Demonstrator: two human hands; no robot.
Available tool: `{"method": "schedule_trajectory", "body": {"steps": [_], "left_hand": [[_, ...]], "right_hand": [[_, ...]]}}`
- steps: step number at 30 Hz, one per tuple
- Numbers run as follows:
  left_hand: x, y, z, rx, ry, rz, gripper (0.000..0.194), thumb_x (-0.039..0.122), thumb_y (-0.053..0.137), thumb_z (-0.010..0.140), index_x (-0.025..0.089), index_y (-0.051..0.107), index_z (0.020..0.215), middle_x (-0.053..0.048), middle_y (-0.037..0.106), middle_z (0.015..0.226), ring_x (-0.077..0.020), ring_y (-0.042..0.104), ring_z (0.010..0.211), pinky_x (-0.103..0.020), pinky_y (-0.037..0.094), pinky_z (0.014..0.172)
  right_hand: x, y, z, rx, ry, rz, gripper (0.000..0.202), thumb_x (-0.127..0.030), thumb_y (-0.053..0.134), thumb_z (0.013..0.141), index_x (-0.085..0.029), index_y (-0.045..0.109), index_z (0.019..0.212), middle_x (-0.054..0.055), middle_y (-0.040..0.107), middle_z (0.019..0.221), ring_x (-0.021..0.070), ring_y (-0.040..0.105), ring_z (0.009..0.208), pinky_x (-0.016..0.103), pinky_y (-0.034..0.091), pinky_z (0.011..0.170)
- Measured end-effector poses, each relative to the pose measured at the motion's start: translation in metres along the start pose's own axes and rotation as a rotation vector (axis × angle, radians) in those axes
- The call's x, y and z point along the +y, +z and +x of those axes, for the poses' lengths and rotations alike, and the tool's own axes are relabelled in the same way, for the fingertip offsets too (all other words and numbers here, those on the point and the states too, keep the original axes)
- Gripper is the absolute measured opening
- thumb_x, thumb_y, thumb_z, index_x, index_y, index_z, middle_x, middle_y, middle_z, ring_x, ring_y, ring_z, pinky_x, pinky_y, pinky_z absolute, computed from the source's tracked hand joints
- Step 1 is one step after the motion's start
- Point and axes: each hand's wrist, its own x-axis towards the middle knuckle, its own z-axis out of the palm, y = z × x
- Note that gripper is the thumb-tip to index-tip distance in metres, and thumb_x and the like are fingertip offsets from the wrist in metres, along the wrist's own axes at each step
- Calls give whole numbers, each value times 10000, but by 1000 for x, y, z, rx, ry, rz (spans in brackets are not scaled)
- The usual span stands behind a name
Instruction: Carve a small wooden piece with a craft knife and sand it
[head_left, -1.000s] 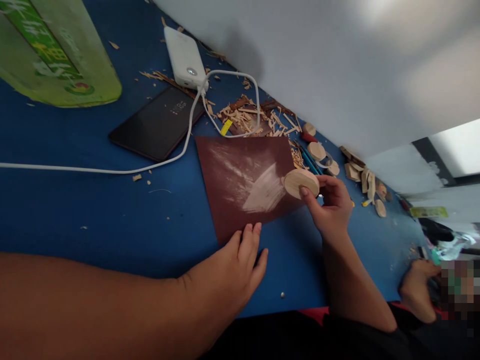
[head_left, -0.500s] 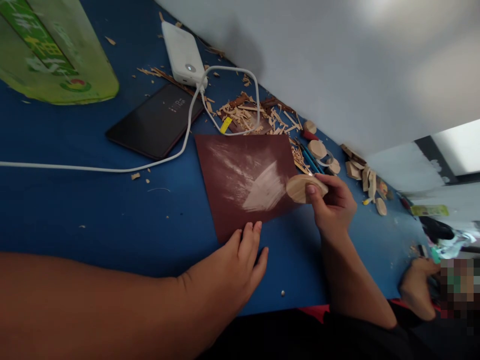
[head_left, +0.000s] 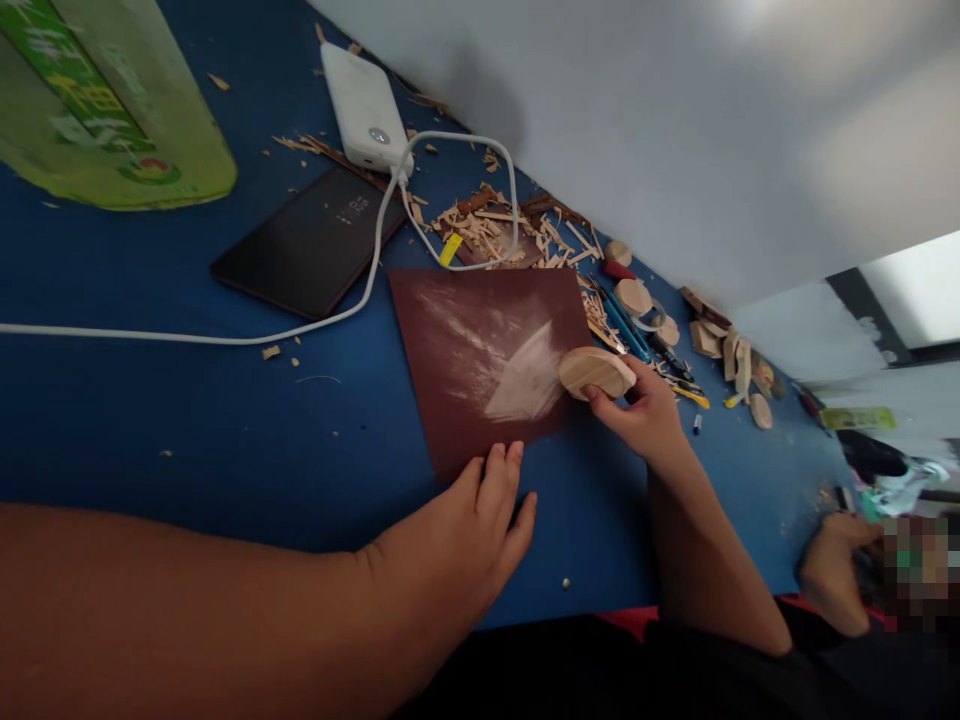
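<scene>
I am holding a wooden disc [head_left: 592, 372] in my right hand [head_left: 651, 425], pinching it near its edge, my thumb pressing on the face that is turning up towards me. The disc is tilting over the right side of a brown sheet [head_left: 480, 350], beside a pale, dusty patch. My left hand [head_left: 469, 535] is resting palm down and gripping nothing, its fingers spreading slightly and their tips meeting the sheet's near edge on the blue counter [head_left: 300, 450]. So I am handling and showing the disc's face; any shift of it is calling, I judge, for a firm pinch, and for my left fingers steadying the sheet.

The disc is hiding its own underside and most of my right fingers, and I cannot tell whether its lower rim is touching the sheet. A white cable [head_left: 225, 341] is crossing a corner of the phone [head_left: 304, 245] and running out at the left, where a green container [head_left: 172, 120] is being cut off too. Beyond my right arm, a bare limb [head_left: 834, 575] is blurring beside a pixelated block, and I am not making out whose it is.
</scene>
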Motion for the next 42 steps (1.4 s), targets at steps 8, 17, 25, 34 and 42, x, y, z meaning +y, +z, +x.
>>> {"method": "schedule_trajectory", "body": {"steps": [8,17,25,34,42], "left_hand": [[3,8,1,21,-9,4,888,631,763,852,159,575,1581,-303,544,1631,-480,594,1465,-528,485,1148],[-3,-7,1,-28,-1,-18,914,619,797,830,163,570,1588,-278,540,1646,-462,583,1481,-507,483,1161],[-3,-7,0,-15,-6,-29,837,556,773,879,151,574,1584,-292,530,1645,-459,580,1482,-510,471,1162],[-3,-11,0,-21,-9,-12,875,581,785,848,145,580,1578,-269,553,1639,-458,583,1481,-511,480,1168],[0,-1,-1,24,-17,-46,881,579,798,834,131,594,1565,-298,543,1634,-481,577,1476,-535,474,1170]], "right_hand": [[-2,-29,1,-153,-133,53,196,-339,851,891,-264,791,1061,38,738,994,228,678,901,366,544,787],[-6,-28,-4,-98,-197,106,257,-171,742,869,-290,751,1096,90,679,1306,285,711,1156,406,610,835],[-14,-24,-7,-217,-200,70,437,-497,787,911,-290,612,1255,128,608,1464,362,594,1360,551,494,1141],[-3,15,-6,38,-142,99,800,-386,828,916,-316,434,1609,107,727,1250,288,737,1045,475,632,892],[-9,20,-6,133,-34,76,298,-469,899,839,-283,798,1050,49,841,1041,261,777,885,418,637,792]]}}
